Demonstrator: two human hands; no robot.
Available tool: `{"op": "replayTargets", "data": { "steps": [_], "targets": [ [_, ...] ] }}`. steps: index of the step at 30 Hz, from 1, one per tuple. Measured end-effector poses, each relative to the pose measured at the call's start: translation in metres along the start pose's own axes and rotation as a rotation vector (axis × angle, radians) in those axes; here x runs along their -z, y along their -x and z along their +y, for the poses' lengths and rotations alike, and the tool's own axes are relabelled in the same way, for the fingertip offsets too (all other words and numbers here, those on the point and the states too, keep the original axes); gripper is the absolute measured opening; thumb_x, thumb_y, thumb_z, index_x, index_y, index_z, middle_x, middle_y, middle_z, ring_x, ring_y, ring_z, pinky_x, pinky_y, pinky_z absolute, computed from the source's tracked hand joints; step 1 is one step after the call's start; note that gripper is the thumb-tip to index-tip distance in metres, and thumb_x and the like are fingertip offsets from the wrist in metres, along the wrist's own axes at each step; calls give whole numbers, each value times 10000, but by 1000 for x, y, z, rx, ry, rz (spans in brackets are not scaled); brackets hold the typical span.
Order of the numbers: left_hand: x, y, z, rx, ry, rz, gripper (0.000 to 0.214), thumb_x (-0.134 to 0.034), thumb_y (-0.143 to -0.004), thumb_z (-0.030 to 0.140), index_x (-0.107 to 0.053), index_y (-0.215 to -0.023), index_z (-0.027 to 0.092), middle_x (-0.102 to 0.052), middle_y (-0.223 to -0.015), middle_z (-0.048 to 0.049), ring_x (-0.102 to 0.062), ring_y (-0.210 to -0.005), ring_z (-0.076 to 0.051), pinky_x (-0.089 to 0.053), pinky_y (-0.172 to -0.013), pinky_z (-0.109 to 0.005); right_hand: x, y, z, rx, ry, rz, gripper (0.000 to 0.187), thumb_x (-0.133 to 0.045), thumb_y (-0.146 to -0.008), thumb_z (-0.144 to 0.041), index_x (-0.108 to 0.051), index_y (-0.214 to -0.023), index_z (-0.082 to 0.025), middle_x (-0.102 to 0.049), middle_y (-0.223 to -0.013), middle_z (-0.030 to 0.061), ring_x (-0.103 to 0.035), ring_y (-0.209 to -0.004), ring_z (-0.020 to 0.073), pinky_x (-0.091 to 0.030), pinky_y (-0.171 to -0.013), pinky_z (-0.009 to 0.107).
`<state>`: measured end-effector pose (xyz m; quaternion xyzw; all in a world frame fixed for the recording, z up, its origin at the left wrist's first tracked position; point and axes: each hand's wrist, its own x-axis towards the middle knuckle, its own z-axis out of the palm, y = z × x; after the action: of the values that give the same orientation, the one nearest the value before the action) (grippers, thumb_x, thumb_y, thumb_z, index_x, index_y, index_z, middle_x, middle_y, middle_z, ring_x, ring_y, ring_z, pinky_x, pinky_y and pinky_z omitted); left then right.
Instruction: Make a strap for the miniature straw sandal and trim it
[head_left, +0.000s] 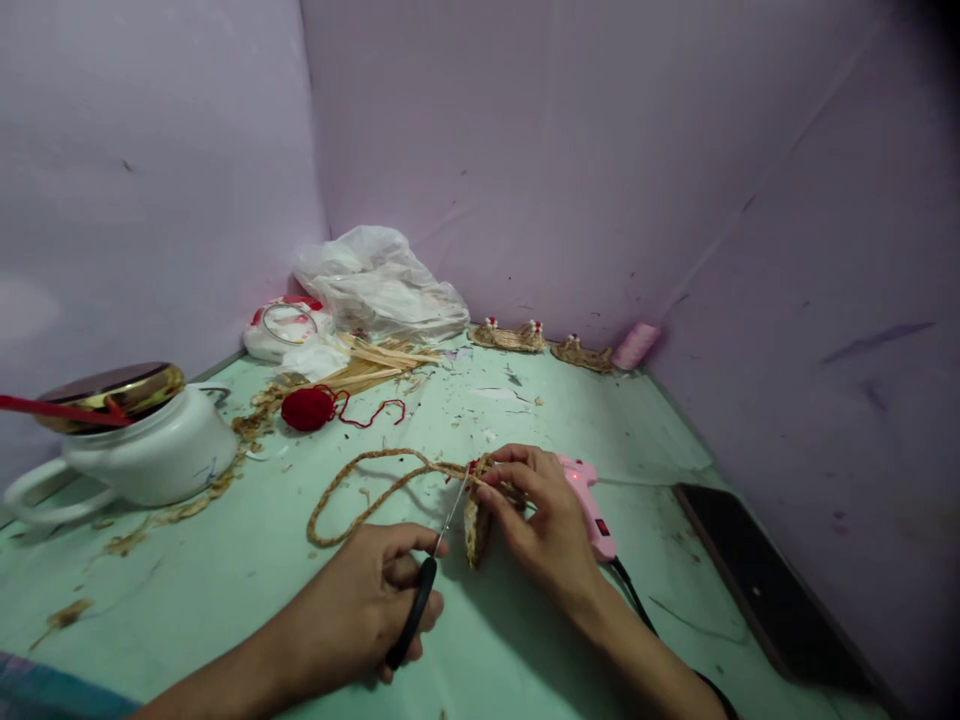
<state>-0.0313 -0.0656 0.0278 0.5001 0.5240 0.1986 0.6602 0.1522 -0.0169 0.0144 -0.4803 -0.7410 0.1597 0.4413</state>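
Observation:
My left hand is closed around the black handles of a pair of scissors. The blades point up and away, their tips at a bit of red yarn on a woven straw piece. My right hand pinches that straw piece, which stands on edge; part of it is hidden behind the fingers. A looped, braided brown cord runs from it to the left across the table. Just behind my right hand lies a pink glue gun with a small red light.
At left stands a white pot with a gold-rimmed lid on top. A red yarn ball, straw strips and a plastic bag lie behind. Woven pieces and a pink spool line the wall. A dark phone lies right.

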Motion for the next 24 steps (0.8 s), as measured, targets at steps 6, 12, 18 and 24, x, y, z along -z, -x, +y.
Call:
{"op": "replayTargets", "data": {
  "steps": [6,12,18,24],
  "targets": [
    [4,-3,-3,-179,-120,-15,228,-514,-714,204,-525,-939,176,-403,-544,71,-336,-456,-61,-275,-406,-174,6,-4,-9,37,80,-33,105,-567,-791,-238,-663,-832,-248,-661,-840,37,-535,-817,212,-374,-763,393],
    [8,-3,-1,-184,-236,34,149,-529,-714,197,-548,-859,172,-388,-562,64,-316,-507,-72,-251,-460,-198,7,-8,-12,-65,-59,-119,174,-524,-804,-293,-687,-775,-238,-663,-726,28,-535,-777,207,-378,-728,366],
    [16,-4,6,-250,-444,84,177,-497,-725,219,-592,-872,192,-494,-625,41,-393,-558,-91,-310,-510,-197,7,-14,-16,-145,-199,-234,253,-496,-747,-238,-609,-523,-204,-582,-572,7,-512,-668,176,-375,-675,319],
    [18,-8,26,-308,-598,54,211,-455,-686,177,-605,-834,175,-570,-692,26,-444,-597,-100,-345,-550,-202,8,-16,-22,-151,-225,-314,265,-455,-692,-111,-636,-512,-185,-589,-581,13,-506,-665,154,-373,-697,296]
  ]
}}
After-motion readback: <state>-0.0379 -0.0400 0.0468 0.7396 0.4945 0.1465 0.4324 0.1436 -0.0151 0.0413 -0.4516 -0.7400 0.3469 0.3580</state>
